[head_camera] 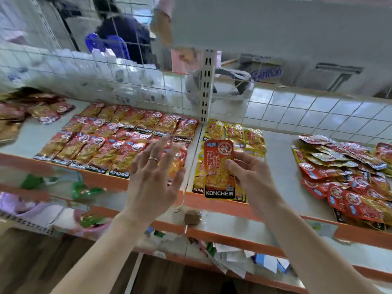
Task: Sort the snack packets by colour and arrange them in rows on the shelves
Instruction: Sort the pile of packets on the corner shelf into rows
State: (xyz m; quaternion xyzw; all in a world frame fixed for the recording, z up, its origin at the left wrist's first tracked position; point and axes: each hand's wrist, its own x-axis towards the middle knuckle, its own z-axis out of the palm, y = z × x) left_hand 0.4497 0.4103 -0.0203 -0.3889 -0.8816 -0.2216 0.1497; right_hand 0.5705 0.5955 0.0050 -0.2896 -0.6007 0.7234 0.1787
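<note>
My right hand (250, 172) pinches a red snack packet (218, 166) upright, just above the yellow packets (235, 130) laid in short rows on the right shelf. My left hand (153, 177), a ring on one finger, hovers flat with spread fingers over the right end of the red packets (101, 141), which lie in neat rows on the left shelf. A loose heap of mixed red and yellow packets (343, 172) lies at the far right of the right shelf.
A white slotted upright (206, 88) divides the two shelf bays. Darker brown packets (31, 111) lie at the far left. Orange shelf edges (212, 200) run along the front, with lower shelves holding green packets and papers below. A wire grid backs the shelves.
</note>
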